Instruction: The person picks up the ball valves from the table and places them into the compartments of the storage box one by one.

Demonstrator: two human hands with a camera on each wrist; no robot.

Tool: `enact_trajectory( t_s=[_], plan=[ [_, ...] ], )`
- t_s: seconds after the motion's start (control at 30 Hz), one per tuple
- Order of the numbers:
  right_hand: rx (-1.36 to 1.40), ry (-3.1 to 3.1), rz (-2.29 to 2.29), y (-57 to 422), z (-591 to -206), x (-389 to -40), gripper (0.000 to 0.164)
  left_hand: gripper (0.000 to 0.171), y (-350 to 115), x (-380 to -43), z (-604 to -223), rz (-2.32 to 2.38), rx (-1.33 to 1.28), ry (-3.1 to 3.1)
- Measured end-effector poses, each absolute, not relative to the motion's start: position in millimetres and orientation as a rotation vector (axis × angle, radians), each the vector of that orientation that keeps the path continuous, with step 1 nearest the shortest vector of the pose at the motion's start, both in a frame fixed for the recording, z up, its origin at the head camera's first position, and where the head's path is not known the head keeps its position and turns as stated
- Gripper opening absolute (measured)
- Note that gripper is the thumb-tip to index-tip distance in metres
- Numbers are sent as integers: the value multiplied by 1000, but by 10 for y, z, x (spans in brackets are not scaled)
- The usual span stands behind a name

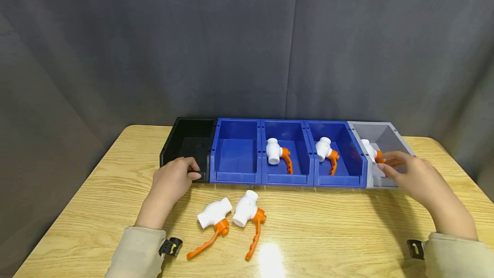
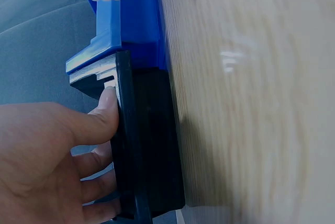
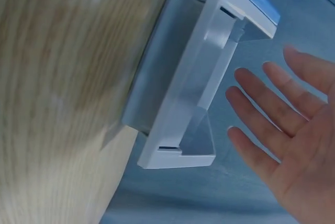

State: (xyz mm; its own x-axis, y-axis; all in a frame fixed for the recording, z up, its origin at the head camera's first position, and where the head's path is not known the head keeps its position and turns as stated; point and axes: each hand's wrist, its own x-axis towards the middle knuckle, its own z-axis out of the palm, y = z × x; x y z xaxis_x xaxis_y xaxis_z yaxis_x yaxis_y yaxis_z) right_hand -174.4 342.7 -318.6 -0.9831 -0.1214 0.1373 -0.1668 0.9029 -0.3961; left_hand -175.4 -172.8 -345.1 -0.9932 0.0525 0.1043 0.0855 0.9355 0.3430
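Observation:
My left hand [image 1: 173, 180] grips the front rim of the black bin [image 1: 168, 147] at the left end of the row. The left wrist view shows the thumb lying on that rim, the other fingers behind it. At the far right end, my right hand [image 1: 418, 179] is over the grey bin [image 1: 399, 138]. Its fingers [image 3: 261, 114] are spread and hold nothing in the right wrist view. Inside the grey bin lies a white ball valve [image 1: 368, 149] with an orange handle, overlapped by the right fingertips and partly hidden in the head view.
Between these bins stand three blue bins [image 1: 236, 177]; the middle one holds a ball valve [image 1: 273, 152], the right one another ball valve [image 1: 323, 148]. Two more ball valves, one left [image 1: 214, 213] and one right [image 1: 245, 209], lie on the wooden table [image 1: 328, 235] before the row.

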Motion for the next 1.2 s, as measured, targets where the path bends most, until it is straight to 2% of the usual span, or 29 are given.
enact_trajectory(
  t_s=[0.3, 0.83, 1.2],
  plan=[
    [256, -3001, 659, 3455, -3305, -1786, 40, 7, -1725, -1750, -3457, -513, -124, -2990],
    [400, -2960, 608, 3477, -3425, -1830, 10, 9, -1711, -1727, -3456, -453, -176, -3007],
    [458, -2972, 595, 3517, -3465, -1865, 12, 18, -1739, -1694, -3410, -404, -273, -3050]
  ],
)
